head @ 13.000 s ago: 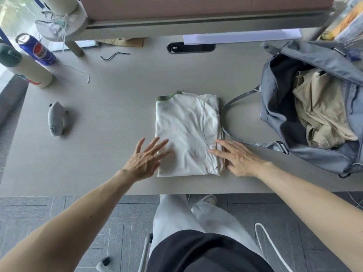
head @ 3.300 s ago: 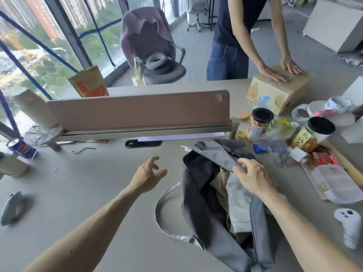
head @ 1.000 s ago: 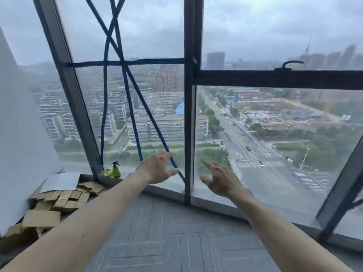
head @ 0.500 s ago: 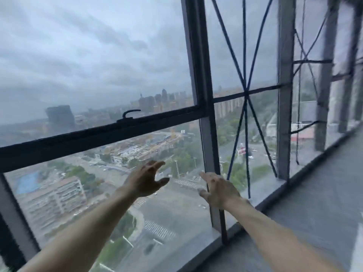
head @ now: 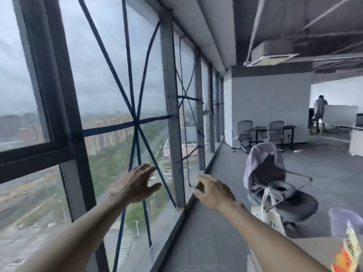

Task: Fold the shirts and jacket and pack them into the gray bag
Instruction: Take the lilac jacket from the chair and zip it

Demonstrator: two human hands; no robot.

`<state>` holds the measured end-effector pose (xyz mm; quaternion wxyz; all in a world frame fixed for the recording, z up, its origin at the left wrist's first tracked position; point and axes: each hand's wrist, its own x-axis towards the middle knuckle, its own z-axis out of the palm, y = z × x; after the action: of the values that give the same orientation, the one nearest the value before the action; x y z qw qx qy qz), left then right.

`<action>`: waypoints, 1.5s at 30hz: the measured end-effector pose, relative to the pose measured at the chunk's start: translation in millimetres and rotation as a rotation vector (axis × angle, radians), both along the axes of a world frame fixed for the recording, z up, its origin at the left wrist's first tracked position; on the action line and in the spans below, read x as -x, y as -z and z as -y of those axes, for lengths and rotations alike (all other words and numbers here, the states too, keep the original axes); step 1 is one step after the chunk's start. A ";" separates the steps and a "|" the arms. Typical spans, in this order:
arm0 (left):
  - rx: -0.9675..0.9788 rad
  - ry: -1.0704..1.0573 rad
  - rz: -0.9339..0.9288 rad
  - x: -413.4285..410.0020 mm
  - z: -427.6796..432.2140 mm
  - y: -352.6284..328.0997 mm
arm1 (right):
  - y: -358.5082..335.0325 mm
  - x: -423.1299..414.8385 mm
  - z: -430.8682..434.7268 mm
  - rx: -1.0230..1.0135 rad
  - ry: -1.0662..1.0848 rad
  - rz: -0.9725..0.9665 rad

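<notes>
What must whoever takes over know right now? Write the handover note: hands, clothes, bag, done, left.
Hands: the left hand is open, fingers spread, raised in the air and holding nothing. The right hand is also open, raised and holding nothing.
Things: the view faces the window. The gray bag, shirts and jacket are all out of view. A purple cloth hangs over an office chair to the right; whether it belongs to the job cannot be told.
Done: cannot be judged from this view.
Left: find the bag, then check that every garment is folded and inside.
</notes>
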<state>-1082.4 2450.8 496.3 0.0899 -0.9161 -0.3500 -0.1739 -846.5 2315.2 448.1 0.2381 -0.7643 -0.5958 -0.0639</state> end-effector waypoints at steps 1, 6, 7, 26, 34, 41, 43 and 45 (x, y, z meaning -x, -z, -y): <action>-0.010 0.032 -0.013 -22.6 -21.1 0.8 | -1.6 -19.1 -15.2 -0.002 0.026 -0.005; -0.060 0.162 -0.029 -131.8 -122.8 2.4 | 3.1 -110.6 -98.8 -0.006 0.149 -0.019; -0.064 0.192 -0.032 -153.7 -144.5 5.2 | 6.0 -129.0 -116.8 -0.002 0.185 -0.019; -0.109 0.688 -0.241 -611.2 -442.2 62.7 | 47.7 -460.7 -315.2 0.054 0.780 -0.177; -0.139 0.746 -0.299 -817.9 -529.9 73.3 | 53.6 -661.5 -401.4 0.053 0.845 -0.199; -0.123 0.803 -0.310 -974.1 -612.4 66.1 | 62.2 -801.4 -500.9 0.103 0.851 -0.217; -0.107 0.816 -0.315 -1022.3 -637.7 72.7 | 68.8 -840.9 -524.9 0.104 0.867 -0.238; -0.112 0.853 -0.324 -1072.5 -659.7 81.1 | 77.5 -880.6 -545.5 0.112 0.901 -0.263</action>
<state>-9.9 3110.5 415.2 0.1134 -0.9874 0.0868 -0.0683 34.2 2860.6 370.6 0.2188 -0.9599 -0.1723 -0.0313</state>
